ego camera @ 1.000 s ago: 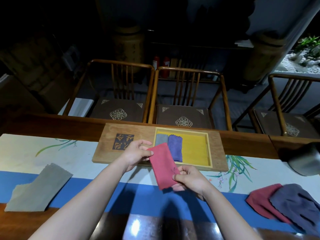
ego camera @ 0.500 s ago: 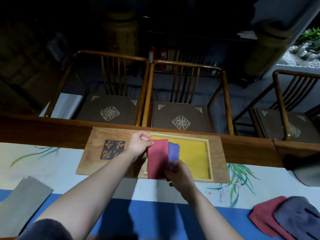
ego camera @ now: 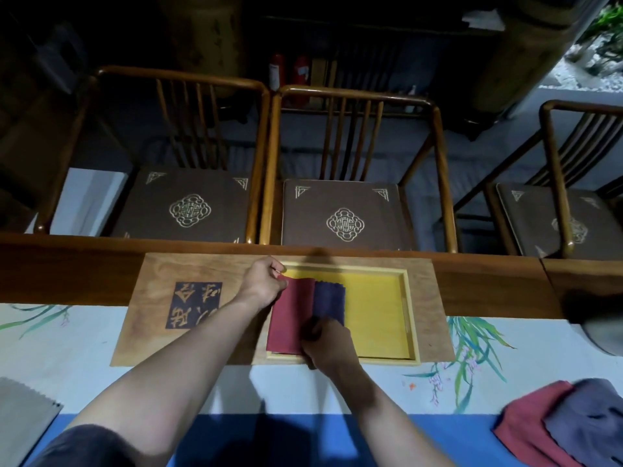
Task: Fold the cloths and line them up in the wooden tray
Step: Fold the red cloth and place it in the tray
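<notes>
A wooden tray (ego camera: 409, 315) with a yellow floor sits in a flat wooden board at the table's far edge. A folded red cloth (ego camera: 291, 315) lies at the tray's left end, over where the grey cloth was. A folded purple cloth (ego camera: 330, 299) lies just right of it. My left hand (ego camera: 263, 283) pinches the red cloth's far left corner. My right hand (ego camera: 325, 342) grips its near right edge.
A grey cloth (ego camera: 23, 419) lies flat at the near left of the table. A loose red cloth (ego camera: 522, 423) and a loose purple-grey cloth (ego camera: 586, 419) lie at the near right. A dark round object (ego camera: 603, 325) stands at the right edge. Chairs stand beyond the table.
Both hands have carried the folded red cloth from above the table runner forward into the tray's left end, and it now covers the grey cloth.
</notes>
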